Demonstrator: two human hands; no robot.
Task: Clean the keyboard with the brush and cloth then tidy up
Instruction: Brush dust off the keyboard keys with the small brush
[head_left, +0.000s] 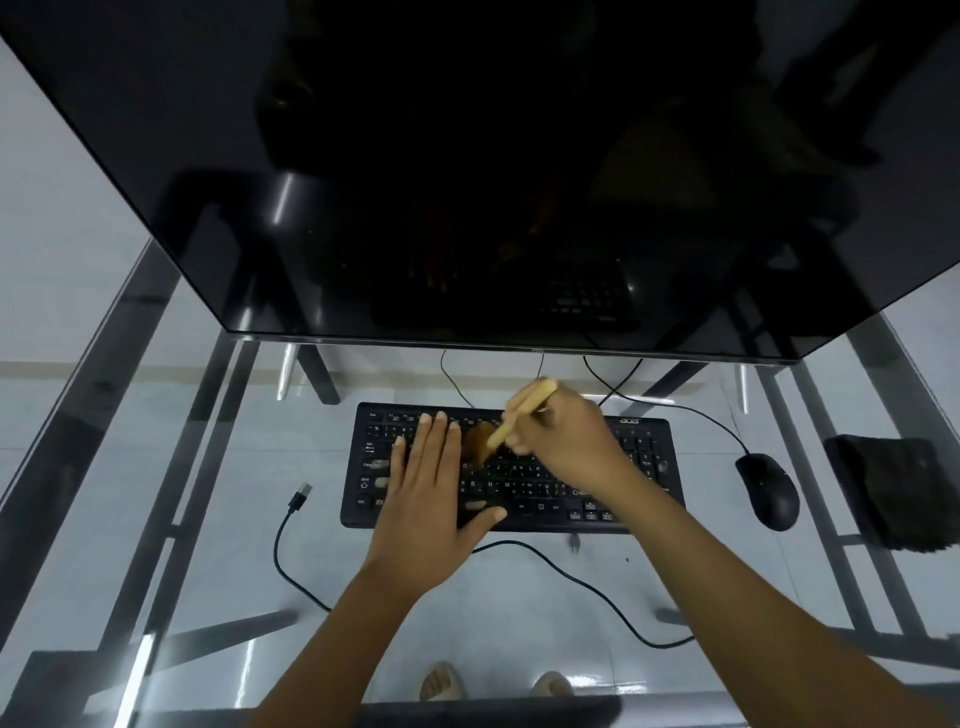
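A black keyboard lies on the glass table under the monitor. My left hand lies flat on its left half, fingers straight and pressing the keys. My right hand grips a brush with a pale wooden handle. The brown bristles touch the keys in the middle of the keyboard, just right of my left fingers. A dark folded cloth rests at the table's right edge, apart from both hands.
A large black monitor overhangs the back of the glass table. A black mouse sits right of the keyboard. A loose cable with a USB plug curls over the table in front. Feet show through the glass.
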